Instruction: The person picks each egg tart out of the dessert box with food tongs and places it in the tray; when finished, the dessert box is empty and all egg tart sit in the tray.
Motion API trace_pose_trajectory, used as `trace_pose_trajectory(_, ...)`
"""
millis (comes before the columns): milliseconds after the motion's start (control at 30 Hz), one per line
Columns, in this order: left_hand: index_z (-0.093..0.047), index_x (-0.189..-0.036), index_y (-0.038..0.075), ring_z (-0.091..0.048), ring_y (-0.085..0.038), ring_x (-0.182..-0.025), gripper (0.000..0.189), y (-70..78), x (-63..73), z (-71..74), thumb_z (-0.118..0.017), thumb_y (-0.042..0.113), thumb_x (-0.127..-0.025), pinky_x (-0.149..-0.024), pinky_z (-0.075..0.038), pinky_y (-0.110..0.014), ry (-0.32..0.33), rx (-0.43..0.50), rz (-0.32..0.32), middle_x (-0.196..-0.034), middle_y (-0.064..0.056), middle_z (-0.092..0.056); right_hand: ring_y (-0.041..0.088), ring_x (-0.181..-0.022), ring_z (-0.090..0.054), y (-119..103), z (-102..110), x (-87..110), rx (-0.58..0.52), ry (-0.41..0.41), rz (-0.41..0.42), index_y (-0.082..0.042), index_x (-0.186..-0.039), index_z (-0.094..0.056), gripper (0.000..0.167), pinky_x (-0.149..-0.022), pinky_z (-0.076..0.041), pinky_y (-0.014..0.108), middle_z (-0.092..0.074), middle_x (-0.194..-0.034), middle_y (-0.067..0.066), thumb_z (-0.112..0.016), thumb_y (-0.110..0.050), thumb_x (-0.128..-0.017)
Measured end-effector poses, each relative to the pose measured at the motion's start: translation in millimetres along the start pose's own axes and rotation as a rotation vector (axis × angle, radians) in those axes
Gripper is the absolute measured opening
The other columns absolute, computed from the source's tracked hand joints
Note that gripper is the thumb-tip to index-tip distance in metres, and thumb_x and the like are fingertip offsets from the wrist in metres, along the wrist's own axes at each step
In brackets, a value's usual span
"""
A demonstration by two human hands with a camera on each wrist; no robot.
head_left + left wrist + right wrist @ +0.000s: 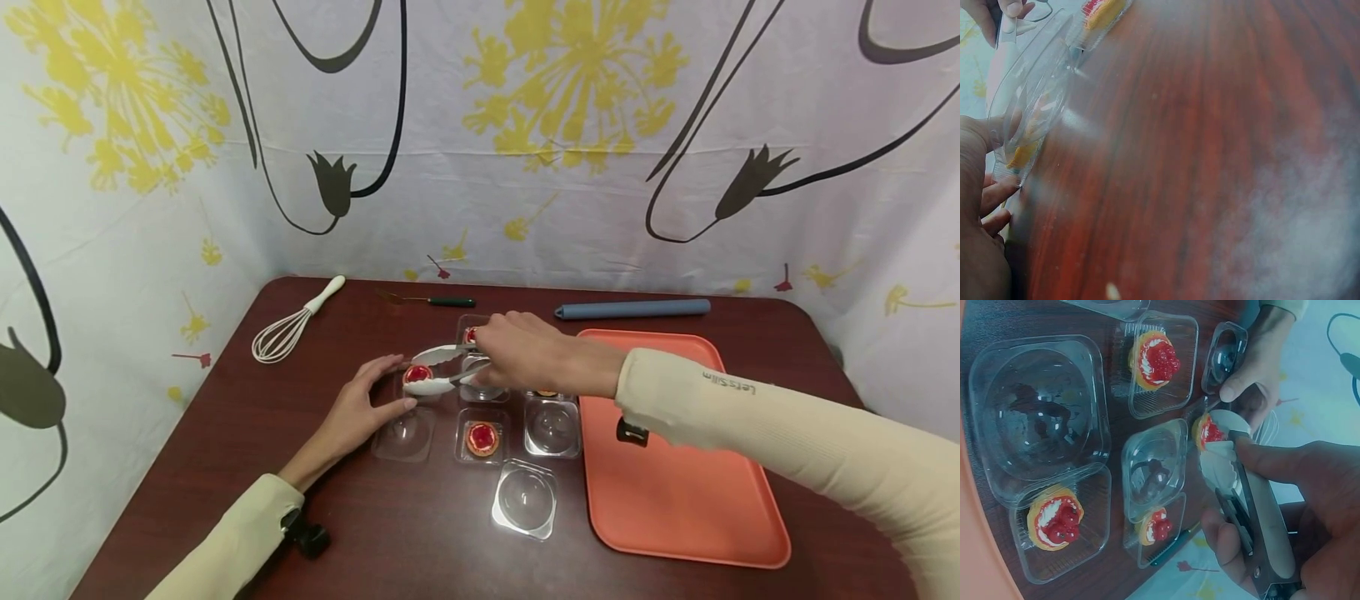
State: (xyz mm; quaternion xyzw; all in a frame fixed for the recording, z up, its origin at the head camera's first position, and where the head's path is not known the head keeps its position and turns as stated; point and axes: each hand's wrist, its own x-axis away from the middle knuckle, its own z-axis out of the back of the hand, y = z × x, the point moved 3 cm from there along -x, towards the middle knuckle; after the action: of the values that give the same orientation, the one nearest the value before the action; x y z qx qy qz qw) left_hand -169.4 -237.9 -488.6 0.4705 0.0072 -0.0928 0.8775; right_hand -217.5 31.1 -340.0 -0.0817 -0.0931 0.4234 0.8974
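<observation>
My right hand (525, 350) grips metal tongs (1266, 519) with white tips. Those tips lie on either side of a red-topped tart (417, 375), low over an opened clear plastic container. My left hand (356, 412) holds this container at its left side, thumb near its front and fingers at the far edge. Its clear lid (405, 437) lies folded back toward me, and the left wrist view shows the lid (1035, 81) tilted beside the fingers. Other open containers hold tarts, one in front (482, 438) and others seen in the right wrist view, a cream-and-red tart (1054, 519) among them.
An orange tray (675, 508) lies on the right, alongside the containers. A white whisk (283, 335) lies at the back left. Along the back edge are a green-handled utensil (452, 302) and a blue-grey rod (633, 310). One clear lid (525, 500) sits nearest me.
</observation>
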Motion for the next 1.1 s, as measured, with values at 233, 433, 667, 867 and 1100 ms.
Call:
trace_pose_trajectory(233, -0.055, -0.160, 0.008, -0.042, -0.034, -0.156, 0.080, 1.6, 0.1, 0.6, -0.093, 0.027, -0.093, -0.128, -0.031, -0.059, -0.001, 0.005, 0.015, -0.164, -0.015, -0.050, 0.007, -0.055, -0.024, 5.0, 5.7, 9.1, -0.048, 0.038, -0.006, -0.017, -0.066, -0.054, 0.049, -0.048, -0.026, 0.026, -0.027, -0.060, -0.009, -0.089, -0.034, -0.096)
trace_pose_trajectory(433, -0.054, -0.161, 0.007, -0.042, -0.036, -0.156, 0.081, 1.7, 0.6, 0.3, -0.093, 0.028, -0.093, -0.128, -0.031, -0.060, -0.003, 0.008, 0.024, -0.165, -0.017, -0.049, 0.007, -0.055, -0.022, 12.5, 12.9, 20.9, -0.059, 0.074, -0.026, -0.018, -0.065, -0.048, 0.054, -0.051, -0.023, 0.027, -0.025, -0.060, -0.009, -0.089, -0.036, -0.096)
trace_pose_trajectory(667, -0.054, -0.160, 0.008, -0.039, -0.033, -0.158, 0.080, 1.1, 0.5, -1.1, -0.092, 0.030, -0.093, -0.128, -0.030, -0.060, -0.009, 0.033, 0.013, -0.160, -0.013, -0.056, 0.008, -0.054, -0.031, 26.1, 22.4, 38.0, -0.048, 0.106, -0.064, -0.018, -0.067, -0.055, 0.049, -0.051, -0.030, 0.029, -0.034, -0.061, -0.009, -0.091, -0.038, -0.094)
trace_pose_trajectory(867, -0.055, -0.160, 0.008, -0.038, -0.031, -0.158, 0.079, 1.8, -0.2, -1.2, -0.092, 0.029, -0.094, -0.127, -0.029, -0.059, -0.008, 0.042, -0.003, -0.155, -0.009, -0.062, 0.009, -0.054, -0.036, 41.2, 27.5, 54.5, -0.056, 0.116, -0.117, -0.019, -0.069, -0.059, 0.045, -0.053, -0.037, 0.032, -0.042, -0.060, -0.009, -0.091, -0.039, -0.093)
trace_pose_trajectory(1100, -0.055, -0.160, 0.008, -0.038, -0.031, -0.158, 0.077, 1.5, 0.8, -1.0, -0.091, 0.030, -0.095, -0.127, -0.029, -0.061, -0.008, 0.039, -0.019, -0.155, -0.009, -0.062, 0.008, -0.054, -0.038, 59.5, 29.3, 76.2, -0.097, 0.139, -0.164, -0.019, -0.072, -0.062, 0.039, -0.053, -0.037, 0.031, -0.045, -0.060, -0.009, -0.090, -0.034, -0.095)
